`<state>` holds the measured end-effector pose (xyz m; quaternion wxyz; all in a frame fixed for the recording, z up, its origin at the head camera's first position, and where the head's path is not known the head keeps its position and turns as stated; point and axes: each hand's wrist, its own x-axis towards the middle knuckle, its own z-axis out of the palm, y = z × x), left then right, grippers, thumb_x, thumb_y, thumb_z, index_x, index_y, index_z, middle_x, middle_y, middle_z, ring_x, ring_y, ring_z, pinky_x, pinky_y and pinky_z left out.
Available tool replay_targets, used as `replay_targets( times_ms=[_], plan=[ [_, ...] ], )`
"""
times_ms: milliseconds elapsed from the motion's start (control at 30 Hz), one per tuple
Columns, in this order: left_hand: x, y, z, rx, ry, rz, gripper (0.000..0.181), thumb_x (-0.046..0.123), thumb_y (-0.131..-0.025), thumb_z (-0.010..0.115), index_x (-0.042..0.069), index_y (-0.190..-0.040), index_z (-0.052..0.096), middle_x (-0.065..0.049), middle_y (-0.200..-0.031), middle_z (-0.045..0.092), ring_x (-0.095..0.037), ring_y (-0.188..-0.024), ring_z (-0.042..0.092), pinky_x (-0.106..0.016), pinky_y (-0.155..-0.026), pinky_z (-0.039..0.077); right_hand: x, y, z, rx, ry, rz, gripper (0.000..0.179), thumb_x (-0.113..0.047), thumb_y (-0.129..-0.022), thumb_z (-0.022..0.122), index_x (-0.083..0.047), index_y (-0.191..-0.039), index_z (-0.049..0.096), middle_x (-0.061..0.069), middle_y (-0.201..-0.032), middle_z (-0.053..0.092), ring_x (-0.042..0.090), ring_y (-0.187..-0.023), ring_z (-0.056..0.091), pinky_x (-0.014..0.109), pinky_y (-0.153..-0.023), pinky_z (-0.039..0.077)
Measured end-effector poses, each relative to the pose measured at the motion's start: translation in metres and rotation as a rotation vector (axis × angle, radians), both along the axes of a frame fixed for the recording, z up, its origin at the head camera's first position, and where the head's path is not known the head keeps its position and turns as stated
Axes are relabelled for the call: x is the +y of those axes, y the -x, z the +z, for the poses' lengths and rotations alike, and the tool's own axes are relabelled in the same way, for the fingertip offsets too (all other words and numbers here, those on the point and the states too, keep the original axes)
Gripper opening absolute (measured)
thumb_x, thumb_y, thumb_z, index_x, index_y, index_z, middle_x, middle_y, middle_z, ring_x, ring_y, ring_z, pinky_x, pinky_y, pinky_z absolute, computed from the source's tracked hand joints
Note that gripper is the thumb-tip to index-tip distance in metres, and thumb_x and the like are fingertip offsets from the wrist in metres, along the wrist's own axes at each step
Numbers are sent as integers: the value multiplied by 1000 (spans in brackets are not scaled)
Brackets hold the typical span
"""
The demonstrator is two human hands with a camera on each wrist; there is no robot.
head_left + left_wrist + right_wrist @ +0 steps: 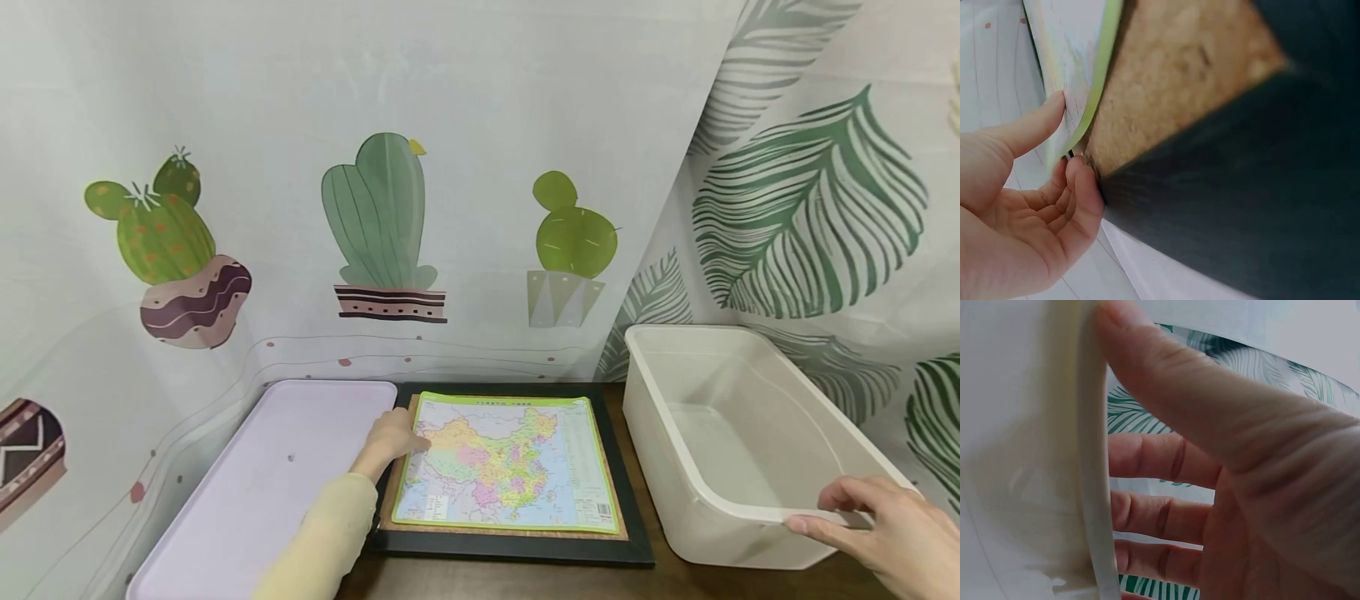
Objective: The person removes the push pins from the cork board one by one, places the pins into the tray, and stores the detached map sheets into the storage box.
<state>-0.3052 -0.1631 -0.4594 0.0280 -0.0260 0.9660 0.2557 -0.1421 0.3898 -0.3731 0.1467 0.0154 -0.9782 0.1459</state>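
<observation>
A map of China [487, 462] with a green border lies on a cork board [1166, 81] that has a black frame [517, 546]. At its left edge is my left hand [392, 443]. The thumb lies on the map's face, and the curled fingers [1088, 187] meet the edge beside the frame, pinching it. My right hand [892, 521] grips the near rim of a deep off-white plastic bin [690, 517], thumb on the rim and several fingers on the outside. In the right wrist view the rim [1094, 456] runs past the fingertips.
A pale lilac tray [262, 467] lies left of the framed board, close to its edge. The brown tabletop [465, 579] shows in front. Behind hangs a white cloth [480, 83] printed with cacti; leaf-patterned cloth [810, 217] borders the right side.
</observation>
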Motion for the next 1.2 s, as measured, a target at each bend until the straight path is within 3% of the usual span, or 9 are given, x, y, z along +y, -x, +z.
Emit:
replay_targets(
  times_ms=[167,333,567,633,800,1000,1200],
  plan=[
    [-2,-1,0,6,-44,-2,43,20,-77,83,-10,-100,62,-11,-78,61,-23,-68,58,-38,-63,52,-1,0,1,-21,-9,-2,37,-46,-71,85,-16,-78,64,3,-80,60,14,-69,47,35,-57,38],
    [-6,-2,-2,-2,-197,-12,26,16,-83,78,-2,-93,61,-8,-75,61,-19,-63,59,-32,-55,49,-3,0,3,-39,-10,0,38,-48,-72,84,-16,-79,64,2,-81,60,13,-69,47,34,-57,38],
    [-6,-7,1,26,-397,-39,21,13,-88,74,2,-97,59,-6,-76,53,-18,-66,48,-30,-57,38,-1,-2,2,-14,13,3,36,-45,-71,85,-17,-78,63,4,-82,62,11,-69,49,34,-56,39],
    [-6,-8,3,38,-454,-47,20,13,-89,73,2,-99,58,-6,-76,55,-17,-65,51,-30,-58,40,-1,-2,2,-14,13,5,36,-44,-71,85,-17,-78,63,3,-82,62,10,-70,49,34,-57,39],
    [-5,-8,12,47,-585,-75,22,13,-93,68,1,-109,59,-9,-84,66,-19,-69,65,-32,-63,50,-2,-2,3,-25,5,5,36,-46,-72,84,-17,-79,64,3,-82,61,6,-69,46,35,-58,39],
    [-2,-11,29,43,-727,-111,26,10,-95,65,-2,-116,57,-14,-88,68,-25,-72,69,-39,-64,56,-4,-3,8,-121,-2,1,38,-50,-79,78,-14,-85,65,5,-87,62,20,-74,53,41,-61,42],
    [2,-14,46,47,-815,-140,26,12,-96,64,1,-118,57,-15,-90,69,-28,-77,69,-39,-65,57,-6,-7,9,-43,7,20,34,-45,-77,81,-17,-83,63,3,-87,61,17,-74,51,38,-60,39]
  ],
)
